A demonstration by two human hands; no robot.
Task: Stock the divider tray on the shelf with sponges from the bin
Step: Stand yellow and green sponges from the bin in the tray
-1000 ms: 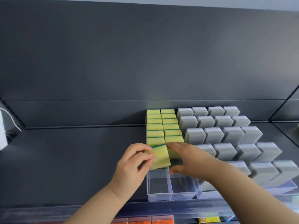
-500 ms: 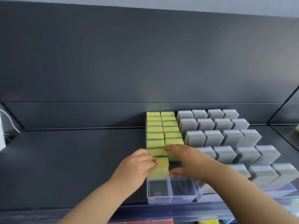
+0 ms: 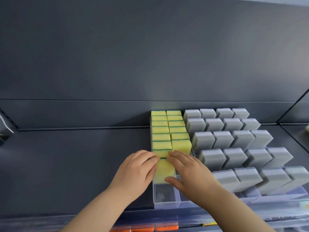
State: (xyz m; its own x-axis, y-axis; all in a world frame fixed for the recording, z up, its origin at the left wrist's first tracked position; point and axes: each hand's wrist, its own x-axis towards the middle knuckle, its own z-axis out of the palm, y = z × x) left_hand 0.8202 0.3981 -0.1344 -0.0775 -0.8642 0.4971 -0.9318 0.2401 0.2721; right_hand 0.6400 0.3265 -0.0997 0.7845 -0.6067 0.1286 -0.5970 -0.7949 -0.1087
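- A dark grey metal shelf (image 3: 66,156) carries everything, its back panel rising behind.
- Grey rectangular foam sponges (image 3: 234,141) stand in four tilted rows on the right.
- A clear plastic divider tray (image 3: 167,198) sits left of them; its near end holds no sponge.
- Yellow sponges with green scouring layers (image 3: 177,129) fill its two lanes from the far end.
- The right hand (image 3: 192,173) lies with straight fingers along the nearest yellow sponge's (image 3: 164,171) right edge, thumb touching its near face.
- The left hand (image 3: 135,171) curls bent fingers around that sponge's left edge; thumb hidden.
- The nearest yellow sponge stands upright in the left lane, at the row's near end.
- Orange packs (image 3: 167,226) show below the shelf.
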